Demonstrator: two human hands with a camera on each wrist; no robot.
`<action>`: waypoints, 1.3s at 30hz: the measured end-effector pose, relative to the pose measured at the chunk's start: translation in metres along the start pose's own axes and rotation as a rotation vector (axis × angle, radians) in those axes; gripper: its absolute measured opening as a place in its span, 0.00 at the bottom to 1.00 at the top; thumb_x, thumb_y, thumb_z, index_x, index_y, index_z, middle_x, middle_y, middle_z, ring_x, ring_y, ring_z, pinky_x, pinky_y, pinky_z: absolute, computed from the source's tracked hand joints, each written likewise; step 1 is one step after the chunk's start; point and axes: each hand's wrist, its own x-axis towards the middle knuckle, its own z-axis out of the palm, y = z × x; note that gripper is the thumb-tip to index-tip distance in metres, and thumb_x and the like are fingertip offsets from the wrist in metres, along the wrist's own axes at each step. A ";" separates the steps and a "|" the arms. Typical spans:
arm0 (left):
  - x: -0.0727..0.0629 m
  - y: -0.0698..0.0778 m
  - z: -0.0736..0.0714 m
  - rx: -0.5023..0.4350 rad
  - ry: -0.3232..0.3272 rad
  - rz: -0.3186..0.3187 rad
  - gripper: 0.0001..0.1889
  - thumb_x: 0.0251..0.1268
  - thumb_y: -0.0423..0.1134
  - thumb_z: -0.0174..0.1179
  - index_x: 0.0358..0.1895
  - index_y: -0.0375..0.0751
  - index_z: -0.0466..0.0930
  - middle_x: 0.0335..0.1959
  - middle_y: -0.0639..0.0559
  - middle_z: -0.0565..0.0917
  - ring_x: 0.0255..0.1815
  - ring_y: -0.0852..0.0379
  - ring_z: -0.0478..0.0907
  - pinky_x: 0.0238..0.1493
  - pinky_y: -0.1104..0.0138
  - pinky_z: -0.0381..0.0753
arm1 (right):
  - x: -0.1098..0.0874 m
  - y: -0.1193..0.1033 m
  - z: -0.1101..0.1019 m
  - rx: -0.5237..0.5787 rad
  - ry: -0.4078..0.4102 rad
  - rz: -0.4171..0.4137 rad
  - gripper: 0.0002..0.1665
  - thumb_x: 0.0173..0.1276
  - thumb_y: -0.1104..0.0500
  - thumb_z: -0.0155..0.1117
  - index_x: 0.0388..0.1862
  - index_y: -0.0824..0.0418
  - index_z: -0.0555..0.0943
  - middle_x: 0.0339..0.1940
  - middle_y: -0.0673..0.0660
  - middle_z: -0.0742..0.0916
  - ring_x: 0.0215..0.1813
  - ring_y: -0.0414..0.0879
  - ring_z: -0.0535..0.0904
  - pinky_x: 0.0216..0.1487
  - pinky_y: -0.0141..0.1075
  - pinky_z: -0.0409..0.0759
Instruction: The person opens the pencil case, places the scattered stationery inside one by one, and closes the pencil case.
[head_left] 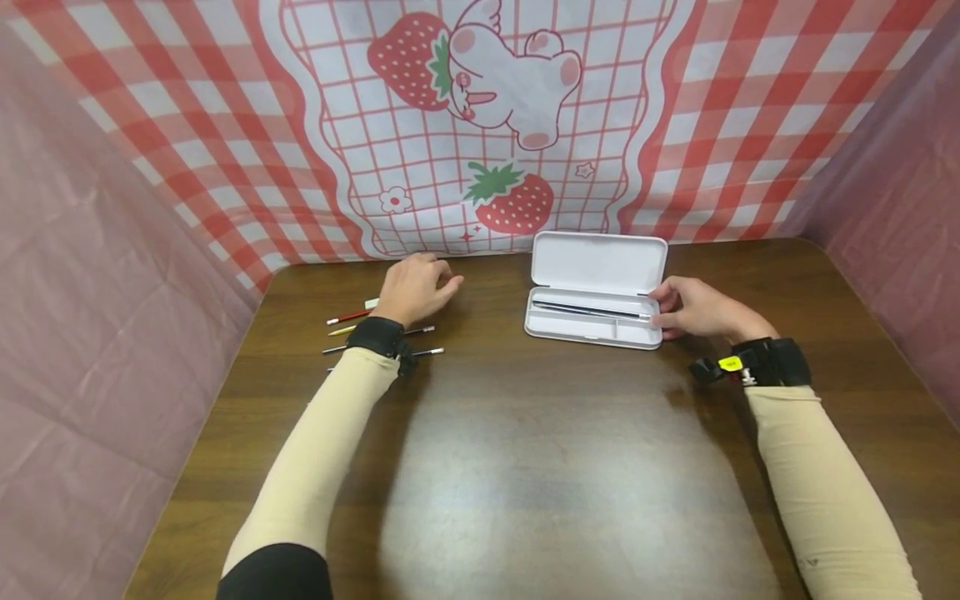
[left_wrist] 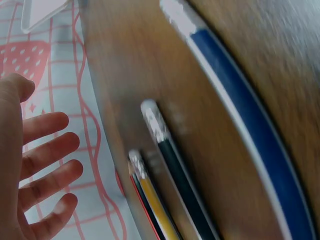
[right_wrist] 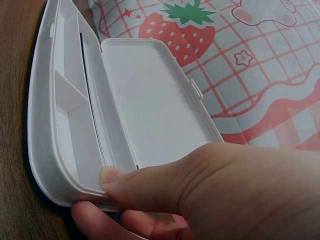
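Note:
A white pencil case (head_left: pixel 570 336) lies with its lid (head_left: pixel 600 261) raised at the back of the table. My right hand (head_left: pixel 701 308) grips its right end; in the right wrist view the thumb (right_wrist: pixel 135 187) is over the rim and fingers are underneath. A dark pencil (head_left: pixel 592 311) lies along the rear compartment. My left hand (head_left: pixel 416 287) hovers near the back left, its fingers spread with nothing held. Around and under that wrist lie a blue pencil (left_wrist: pixel 250 130), a dark pencil (left_wrist: pixel 177 172), a yellow pencil (left_wrist: pixel 156 200) and a red pencil (head_left: pixel 348 317).
Behind the wooden table (head_left: pixel 510 458) hangs a red-and-white checked cloth (head_left: pixel 720 125) with strawberries. Pink curtains (head_left: pixel 97 333) flank both sides. A small white piece (head_left: pixel 371 304) shows beside the left hand, mostly hidden.

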 end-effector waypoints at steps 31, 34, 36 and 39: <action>-0.051 -0.086 -0.010 -0.045 -0.037 -0.173 0.24 0.83 0.59 0.58 0.54 0.42 0.94 0.49 0.44 0.93 0.54 0.40 0.91 0.53 0.43 0.90 | -0.003 -0.003 -0.002 -0.011 -0.002 0.001 0.28 0.80 0.69 0.70 0.71 0.79 0.71 0.54 0.72 0.82 0.45 0.49 0.85 0.42 0.31 0.92; -0.054 -0.092 -0.011 -0.046 -0.032 -0.182 0.25 0.83 0.58 0.57 0.53 0.42 0.94 0.45 0.44 0.92 0.51 0.40 0.91 0.51 0.43 0.89 | -0.003 -0.003 -0.002 -0.014 -0.004 -0.001 0.28 0.80 0.69 0.70 0.71 0.80 0.71 0.54 0.73 0.83 0.45 0.50 0.85 0.42 0.31 0.92; -0.056 -0.095 -0.012 -0.043 -0.030 -0.184 0.24 0.83 0.58 0.58 0.52 0.41 0.94 0.43 0.44 0.91 0.49 0.41 0.90 0.50 0.43 0.89 | -0.003 -0.003 -0.002 -0.013 -0.006 0.000 0.29 0.80 0.69 0.70 0.72 0.80 0.71 0.54 0.73 0.83 0.45 0.50 0.85 0.42 0.31 0.92; -0.061 -0.087 -0.021 -0.023 -0.035 -0.192 0.21 0.83 0.54 0.60 0.51 0.39 0.93 0.43 0.41 0.90 0.49 0.37 0.89 0.50 0.41 0.87 | -0.003 -0.002 -0.002 -0.018 -0.005 0.002 0.29 0.80 0.69 0.70 0.72 0.80 0.71 0.54 0.73 0.82 0.45 0.50 0.85 0.42 0.31 0.92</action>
